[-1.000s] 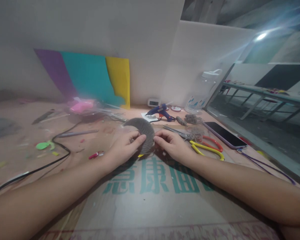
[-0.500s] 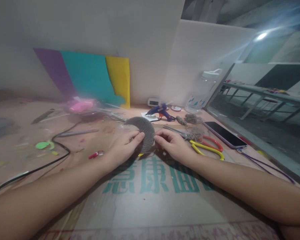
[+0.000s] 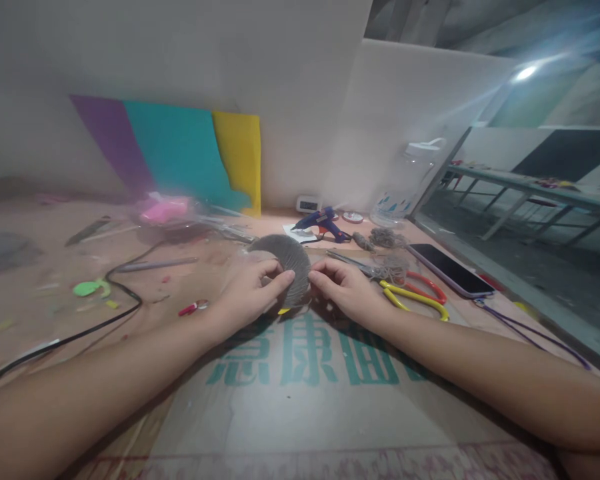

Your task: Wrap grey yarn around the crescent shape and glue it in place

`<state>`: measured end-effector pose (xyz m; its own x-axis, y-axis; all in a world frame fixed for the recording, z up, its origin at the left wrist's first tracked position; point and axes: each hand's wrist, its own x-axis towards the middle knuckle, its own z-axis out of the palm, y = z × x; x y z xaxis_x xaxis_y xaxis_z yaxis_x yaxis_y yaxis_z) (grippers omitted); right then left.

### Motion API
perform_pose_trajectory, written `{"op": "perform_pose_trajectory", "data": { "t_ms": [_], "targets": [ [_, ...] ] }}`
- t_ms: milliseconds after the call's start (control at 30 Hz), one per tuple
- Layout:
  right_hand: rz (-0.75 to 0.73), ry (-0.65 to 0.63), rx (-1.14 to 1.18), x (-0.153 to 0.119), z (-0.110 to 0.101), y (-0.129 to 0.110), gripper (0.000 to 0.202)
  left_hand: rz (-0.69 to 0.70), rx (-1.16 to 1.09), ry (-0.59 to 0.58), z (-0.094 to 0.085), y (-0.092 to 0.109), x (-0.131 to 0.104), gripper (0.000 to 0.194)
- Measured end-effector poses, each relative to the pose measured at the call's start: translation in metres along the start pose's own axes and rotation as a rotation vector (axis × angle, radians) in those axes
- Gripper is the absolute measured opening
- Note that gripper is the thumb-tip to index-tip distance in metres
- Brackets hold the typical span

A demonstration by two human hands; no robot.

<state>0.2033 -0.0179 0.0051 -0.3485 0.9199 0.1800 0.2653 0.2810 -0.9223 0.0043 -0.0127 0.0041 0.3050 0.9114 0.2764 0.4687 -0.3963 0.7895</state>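
A crescent wound with grey yarn (image 3: 293, 263) stands over the middle of the table, with a small yellow tip showing at its lower end. My left hand (image 3: 255, 290) grips it along the inner curve, thumb on the front face. At the outer edge, the thumb and fingertips of my right hand (image 3: 337, 287) are pinched together; whatever lies between them is too small to make out. Right of that hand are scissors with red and yellow handles (image 3: 420, 303) and loose grey yarn (image 3: 393, 270).
Behind the crescent lie a blue glue gun (image 3: 323, 221), a small digital clock (image 3: 309, 203) and a clear bottle (image 3: 405, 183). A phone (image 3: 450, 270) rests near the right edge. On the left are a black cable (image 3: 125, 288), a pen (image 3: 155, 265) and a pink bundle in plastic (image 3: 165, 210).
My left thumb has slid slightly to the right and down on the crescent. More of the yellow tip shows. The right hand stays nearly in place, still pinched.
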Motion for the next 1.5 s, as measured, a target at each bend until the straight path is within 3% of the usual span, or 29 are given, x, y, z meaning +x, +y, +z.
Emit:
{"op": "perform_pose_trajectory", "data": {
  "t_ms": [467, 1100, 1500],
  "targets": [
    [0.002, -0.010, 0.032, 0.000, -0.001, 0.004, 0.024, 0.108, -0.102, -0.029, 0.001, -0.011, 0.001, 0.039],
    [0.013, -0.006, -0.010, 0.000, -0.001, 0.002, 0.024, 0.058, -0.152, -0.042, 0.002, -0.008, 0.001, 0.039],
    [0.033, -0.019, 0.034, -0.001, 0.000, 0.001, 0.026, 0.075, -0.059, -0.013, 0.001, -0.007, 0.002, 0.040]
  ]
}}
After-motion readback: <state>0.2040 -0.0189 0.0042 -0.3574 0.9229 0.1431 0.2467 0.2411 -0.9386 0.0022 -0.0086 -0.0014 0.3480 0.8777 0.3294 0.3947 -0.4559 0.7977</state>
